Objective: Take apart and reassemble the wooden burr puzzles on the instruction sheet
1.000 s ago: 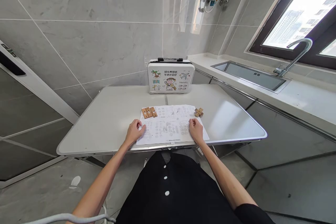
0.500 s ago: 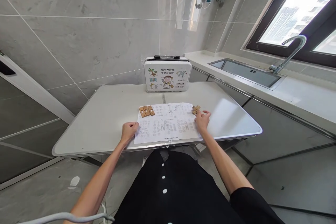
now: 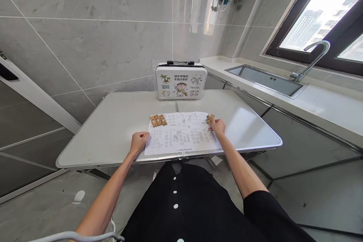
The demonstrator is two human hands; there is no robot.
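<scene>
A printed instruction sheet (image 3: 181,134) lies on a white folding table (image 3: 113,128). My left hand (image 3: 138,141) rests as a loose fist on the sheet's near left corner, holding nothing I can see. My right hand (image 3: 217,126) sits at the sheet's right edge, its fingers closed on a small wooden cross-shaped puzzle (image 3: 210,118). A row of flat wooden puzzle pieces (image 3: 158,120) lies on the sheet's far left corner, apart from both hands.
A white tin case with cartoon pictures (image 3: 181,80) stands upright at the table's far edge against the tiled wall. A counter with a steel sink (image 3: 265,79) and a tap (image 3: 312,60) runs along the right under a window. My black buttoned garment fills the foreground.
My right hand moved from the sheet's near right part up to the wooden cross puzzle and closed its fingers on it. The left hand shifted slightly left and stays curled.
</scene>
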